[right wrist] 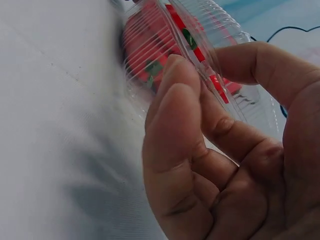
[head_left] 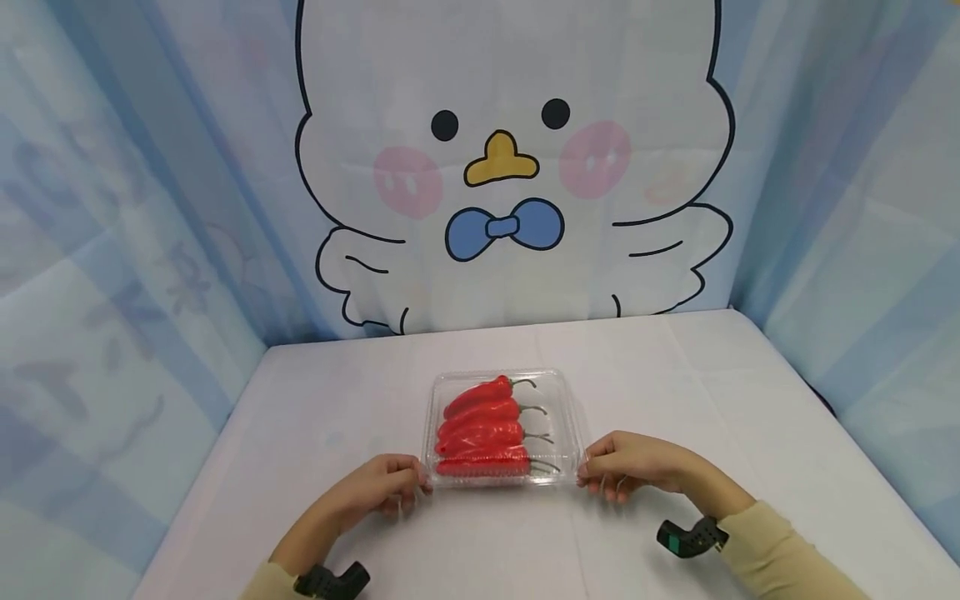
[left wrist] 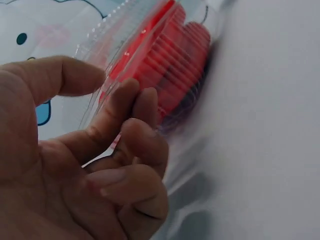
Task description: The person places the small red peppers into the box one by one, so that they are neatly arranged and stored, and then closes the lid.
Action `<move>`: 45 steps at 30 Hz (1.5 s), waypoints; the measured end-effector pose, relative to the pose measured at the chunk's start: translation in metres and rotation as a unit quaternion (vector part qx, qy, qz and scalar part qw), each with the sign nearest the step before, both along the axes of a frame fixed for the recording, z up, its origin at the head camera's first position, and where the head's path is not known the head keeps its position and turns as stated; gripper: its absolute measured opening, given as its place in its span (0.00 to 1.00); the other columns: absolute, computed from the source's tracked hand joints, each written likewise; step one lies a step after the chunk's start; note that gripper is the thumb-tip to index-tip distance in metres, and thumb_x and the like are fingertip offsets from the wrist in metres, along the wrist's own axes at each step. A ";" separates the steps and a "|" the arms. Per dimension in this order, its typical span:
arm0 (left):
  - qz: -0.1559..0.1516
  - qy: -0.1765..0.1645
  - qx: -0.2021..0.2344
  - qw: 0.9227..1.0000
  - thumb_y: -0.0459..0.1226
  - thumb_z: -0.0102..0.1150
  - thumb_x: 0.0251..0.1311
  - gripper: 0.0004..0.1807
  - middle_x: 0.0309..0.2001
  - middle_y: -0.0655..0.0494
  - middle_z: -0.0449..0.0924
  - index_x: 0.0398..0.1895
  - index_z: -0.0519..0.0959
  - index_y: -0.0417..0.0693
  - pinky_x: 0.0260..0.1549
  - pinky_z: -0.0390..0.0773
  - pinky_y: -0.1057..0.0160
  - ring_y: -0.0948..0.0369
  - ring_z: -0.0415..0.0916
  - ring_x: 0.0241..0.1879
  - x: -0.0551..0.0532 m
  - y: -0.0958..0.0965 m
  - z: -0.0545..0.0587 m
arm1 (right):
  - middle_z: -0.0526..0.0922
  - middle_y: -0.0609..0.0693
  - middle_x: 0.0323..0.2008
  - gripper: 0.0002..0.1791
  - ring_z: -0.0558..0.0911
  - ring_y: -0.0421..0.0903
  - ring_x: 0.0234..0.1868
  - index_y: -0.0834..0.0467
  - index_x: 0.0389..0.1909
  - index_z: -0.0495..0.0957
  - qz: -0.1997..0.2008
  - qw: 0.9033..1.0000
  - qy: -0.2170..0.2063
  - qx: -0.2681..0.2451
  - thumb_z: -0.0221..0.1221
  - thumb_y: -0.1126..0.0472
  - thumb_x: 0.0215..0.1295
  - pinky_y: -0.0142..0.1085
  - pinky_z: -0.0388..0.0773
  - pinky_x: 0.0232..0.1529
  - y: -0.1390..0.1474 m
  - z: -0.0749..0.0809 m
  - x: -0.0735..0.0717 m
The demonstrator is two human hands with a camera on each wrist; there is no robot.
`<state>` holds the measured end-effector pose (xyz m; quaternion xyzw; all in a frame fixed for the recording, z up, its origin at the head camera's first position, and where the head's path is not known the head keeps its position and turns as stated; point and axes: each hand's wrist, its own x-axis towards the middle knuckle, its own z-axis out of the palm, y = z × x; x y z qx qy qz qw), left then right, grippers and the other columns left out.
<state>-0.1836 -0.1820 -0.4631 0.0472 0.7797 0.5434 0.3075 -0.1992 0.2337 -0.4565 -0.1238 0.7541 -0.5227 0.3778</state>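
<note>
A clear plastic clamshell box [head_left: 558, 400] lies on the white table in the head view, with several long red peppers [head_left: 483, 437] side by side in it, their green stems to the right. At its near left corner my left hand [head_left: 382, 487] pinches the rim between thumb and fingertips. The right hand [head_left: 637, 462] pinches the rim at the near right corner. In the left wrist view the thumb lies on the upper side of the box's ribbed edge [left wrist: 172, 75], the fingers beneath. The right wrist view has the same hold on the plastic rim [right wrist: 187, 37].
The white table [head_left: 337, 392] extends around the box on all sides. Behind it hangs a curtain [head_left: 510, 283] printed with a cartoon bird, and blue curtains [head_left: 862, 208] flank both sides. A small black camera [head_left: 690, 537] is strapped on each wrist.
</note>
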 end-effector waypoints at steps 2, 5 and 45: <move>0.002 -0.001 -0.002 1.000 0.42 0.55 0.70 0.13 0.34 0.55 0.82 0.43 0.82 0.43 0.27 0.71 0.67 0.61 0.71 0.29 0.002 0.001 -0.001 | 0.82 0.46 0.25 0.18 0.75 0.35 0.19 0.70 0.39 0.83 -0.001 1.000 -0.009 -0.014 0.61 0.56 0.71 0.25 0.76 0.23 0.001 -0.002 -0.001; 0.016 0.003 -0.005 1.000 0.43 0.56 0.70 0.14 0.31 0.55 0.80 0.43 0.83 0.43 0.25 0.67 0.67 0.61 0.69 0.26 0.002 0.005 -0.002 | 0.81 0.45 0.23 0.17 0.75 0.34 0.19 0.70 0.38 0.82 -0.007 0.999 -0.015 -0.032 0.61 0.57 0.72 0.25 0.77 0.23 0.002 -0.006 -0.003; 0.174 0.072 -0.037 0.981 0.44 0.58 0.70 0.14 0.32 0.54 0.78 0.44 0.85 0.43 0.22 0.64 0.66 0.60 0.66 0.27 -0.008 0.029 -0.010 | 0.80 0.43 0.31 0.18 0.76 0.33 0.30 0.67 0.47 0.78 -0.108 0.984 0.018 -0.137 0.54 0.54 0.79 0.26 0.77 0.32 0.010 -0.032 -0.019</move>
